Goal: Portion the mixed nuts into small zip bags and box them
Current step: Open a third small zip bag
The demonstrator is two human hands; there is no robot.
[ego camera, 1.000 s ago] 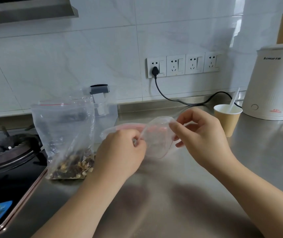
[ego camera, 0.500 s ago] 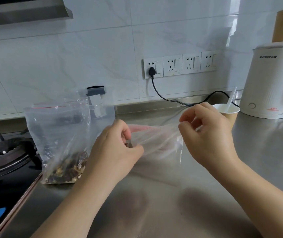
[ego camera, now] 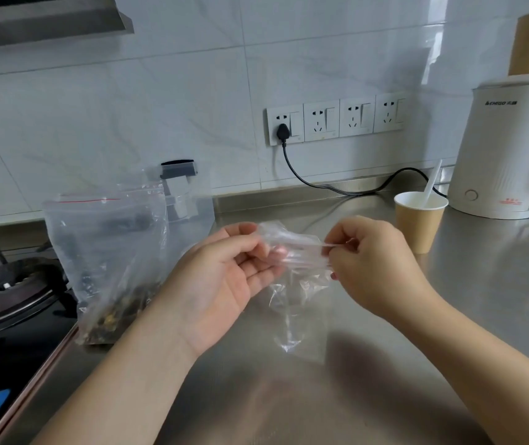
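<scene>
Left hand (ego camera: 221, 281), right hand (ego camera: 372, 261) pinching crinkled clear zip bag (ego camera: 295, 284)

Two bare forearms, no sleeves in view; left grip (ego camera: 224, 277), right grip (ego camera: 375, 264), short nails

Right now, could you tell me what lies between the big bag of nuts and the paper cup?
In the head view, both hands, left hand and right hand, pinching the small zip bag.
</scene>
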